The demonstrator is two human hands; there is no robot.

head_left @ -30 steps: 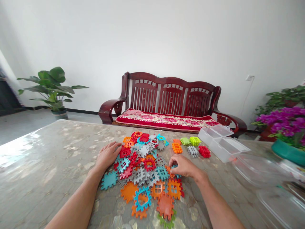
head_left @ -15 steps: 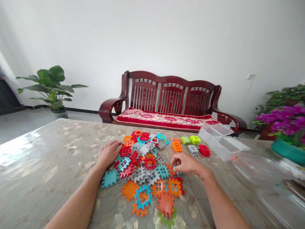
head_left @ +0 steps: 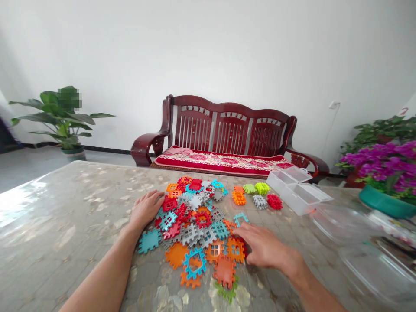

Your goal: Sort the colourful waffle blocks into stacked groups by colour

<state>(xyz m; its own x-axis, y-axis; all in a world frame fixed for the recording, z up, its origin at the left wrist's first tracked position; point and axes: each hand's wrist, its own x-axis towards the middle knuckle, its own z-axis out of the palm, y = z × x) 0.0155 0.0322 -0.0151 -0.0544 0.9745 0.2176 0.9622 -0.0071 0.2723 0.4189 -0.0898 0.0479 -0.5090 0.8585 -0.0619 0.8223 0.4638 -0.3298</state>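
Note:
A loose heap of plastic interlocking tiles with toothed edges, mostly red, grey, orange and blue, lies on the table. My left hand [head_left: 147,210] rests flat at the heap's left edge, fingers stretched out beside a red tile [head_left: 169,203]. At the right edge is my right hand [head_left: 261,245], thumb and fingers apart, by an orange window tile [head_left: 235,250] and a partly covered red one. Just beyond its fingertips lies a light-blue frame tile [head_left: 241,219]. Nearest to me are a terracotta-coloured tile [head_left: 224,271] and a green tile [head_left: 227,291], partly overlapped.
Small sorted stacks stand behind on the right: orange [head_left: 239,197], lime green [head_left: 261,188], grey [head_left: 260,201] and red [head_left: 274,201]. Beside them are a clear divided box [head_left: 300,203] and clear lids [head_left: 344,223]. A flower pot [head_left: 386,203] stands far right; a wooden bench [head_left: 227,125] is beyond.
My right hand has come nearer to me and its pinched fingers have spread. The light-blue frame tile now shows beyond it. My left hand stays put; the view has shifted slightly.

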